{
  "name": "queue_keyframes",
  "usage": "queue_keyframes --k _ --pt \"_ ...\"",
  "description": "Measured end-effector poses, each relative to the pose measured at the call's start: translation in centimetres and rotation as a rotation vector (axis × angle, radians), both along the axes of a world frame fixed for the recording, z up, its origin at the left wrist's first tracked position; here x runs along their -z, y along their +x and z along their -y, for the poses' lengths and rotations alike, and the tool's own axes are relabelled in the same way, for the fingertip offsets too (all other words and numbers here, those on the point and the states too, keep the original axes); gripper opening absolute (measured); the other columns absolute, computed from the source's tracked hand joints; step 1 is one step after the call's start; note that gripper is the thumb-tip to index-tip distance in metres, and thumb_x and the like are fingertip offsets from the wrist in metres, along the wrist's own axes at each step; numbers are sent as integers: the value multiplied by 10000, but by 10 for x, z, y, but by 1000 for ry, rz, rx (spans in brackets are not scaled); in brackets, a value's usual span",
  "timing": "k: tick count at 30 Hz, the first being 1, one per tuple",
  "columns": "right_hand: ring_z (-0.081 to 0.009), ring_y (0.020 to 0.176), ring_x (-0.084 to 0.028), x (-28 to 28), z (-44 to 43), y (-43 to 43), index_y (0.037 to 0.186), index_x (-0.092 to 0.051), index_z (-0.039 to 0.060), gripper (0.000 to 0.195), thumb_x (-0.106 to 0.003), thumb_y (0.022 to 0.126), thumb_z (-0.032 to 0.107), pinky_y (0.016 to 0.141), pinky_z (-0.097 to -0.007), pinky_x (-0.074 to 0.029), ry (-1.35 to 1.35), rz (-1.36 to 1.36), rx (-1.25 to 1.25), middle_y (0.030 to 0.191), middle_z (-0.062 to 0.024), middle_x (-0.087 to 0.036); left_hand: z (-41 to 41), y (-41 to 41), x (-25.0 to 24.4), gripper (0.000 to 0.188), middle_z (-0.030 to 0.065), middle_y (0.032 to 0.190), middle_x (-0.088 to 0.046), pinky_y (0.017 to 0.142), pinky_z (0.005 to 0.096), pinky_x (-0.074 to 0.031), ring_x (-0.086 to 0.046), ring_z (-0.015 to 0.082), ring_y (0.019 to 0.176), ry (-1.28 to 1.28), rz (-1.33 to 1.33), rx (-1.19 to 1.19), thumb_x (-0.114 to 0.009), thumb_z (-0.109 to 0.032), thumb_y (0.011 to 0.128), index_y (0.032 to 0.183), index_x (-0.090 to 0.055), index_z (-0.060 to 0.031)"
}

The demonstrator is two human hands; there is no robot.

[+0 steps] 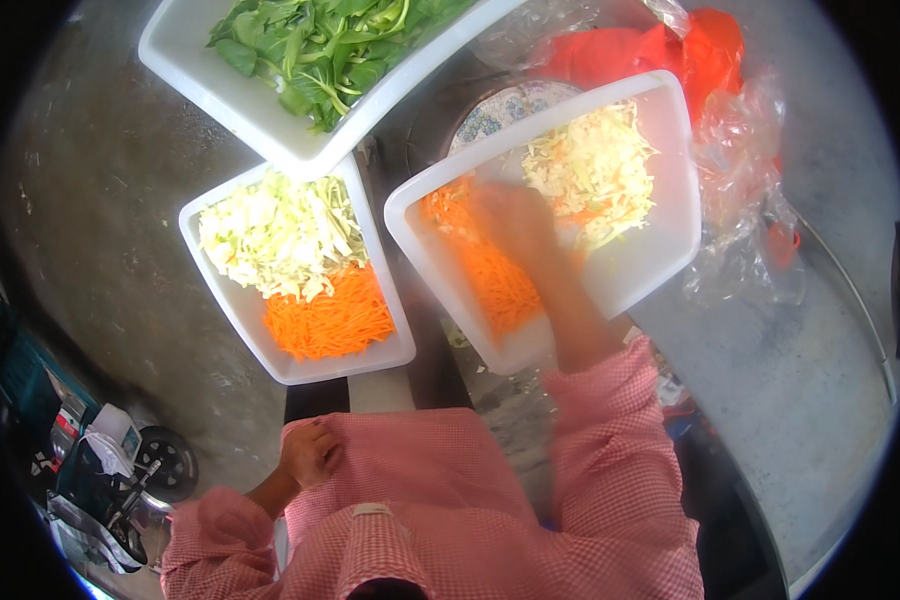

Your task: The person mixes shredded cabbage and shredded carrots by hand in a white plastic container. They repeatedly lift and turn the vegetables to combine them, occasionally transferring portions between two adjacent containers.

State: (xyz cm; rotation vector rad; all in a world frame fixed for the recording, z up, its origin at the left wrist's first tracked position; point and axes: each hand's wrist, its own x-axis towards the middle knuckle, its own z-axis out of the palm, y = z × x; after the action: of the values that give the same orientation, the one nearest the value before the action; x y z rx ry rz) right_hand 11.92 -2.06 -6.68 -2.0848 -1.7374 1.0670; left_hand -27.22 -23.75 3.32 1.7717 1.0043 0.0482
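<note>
My right hand (pixel 514 221), blurred, reaches down into the right white plastic tub (pixel 679 217), over the shredded carrot (pixel 502 292) and beside a heap of shredded cabbage (pixel 592 165). Its fingers are hidden by the blur, so what they hold does not show. On my lap, at the edge of the pink checked apron (pixel 427 450), rests my left hand (pixel 311 455) with curled fingers. A second white tub (pixel 270 367) at the left bears shredded cabbage (pixel 277 232) above shredded carrot (pixel 330 315). Leafy greens (pixel 315 52) lie in a larger white tub (pixel 202 97) at the top.
A round floral-patterned surface (pixel 510 109) shows behind the right tub. Red plastic bags (pixel 637 56) and clear plastic bags (pixel 735 180) lie to the right on a grey surface (pixel 817 352). A small black wheel (pixel 166 463) stands on the floor at the lower left.
</note>
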Motion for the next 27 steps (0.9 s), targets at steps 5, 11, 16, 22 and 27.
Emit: queue_keyframes --k 5,11,16,22,27 --pt "-310 757 -658 -6 -19 -6 978 -703 165 202 -633 858 312 695 -415 -505 -38 39 192 782 -88 -685 9 -6 2 119 75 727 -585 622 403 -504 -589 297 689 -57 -30 11 -718 -83 657 738 -631 -93" --pt "-283 730 -654 -2 -1 -15 951 -678 98 157 -650 849 214 674 -404 -504 46 173 58 776 -102 -673 6 -6 2 111 81 709 -584 617 404 -502 -592 300 689 -95 -92 91 -714 -77 663 735 -630 -88" --pt "-211 653 -594 -36 37 27 887 -624 59 133 -623 882 192 584 -347 -489 -82 -141 839 731 -58 -610 6 -4 3 97 81 707 -595 621 413 -502 -599 302 686 -72 -77 100 -709 -81 679 750 -644 -94" --pt "-130 621 -502 -26 58 34 860 -561 69 123 -599 909 175 567 -239 -457 -122 -746 1526 704 -18 -496 -2 -3 1 88 79 718 -601 651 408 -512 -604 298 693 -84 -98 161 -706 -85 695 768 -661 -103" --pt "-147 587 -518 -12 35 42 811 -579 42 160 -654 895 155 495 -282 -423 -40 -698 1712 693 -35 -539 -2 -4 2 85 82 726 -602 692 403 -518 -608 293 702 -102 -107 169 -708 -91 700 770 -662 -101"
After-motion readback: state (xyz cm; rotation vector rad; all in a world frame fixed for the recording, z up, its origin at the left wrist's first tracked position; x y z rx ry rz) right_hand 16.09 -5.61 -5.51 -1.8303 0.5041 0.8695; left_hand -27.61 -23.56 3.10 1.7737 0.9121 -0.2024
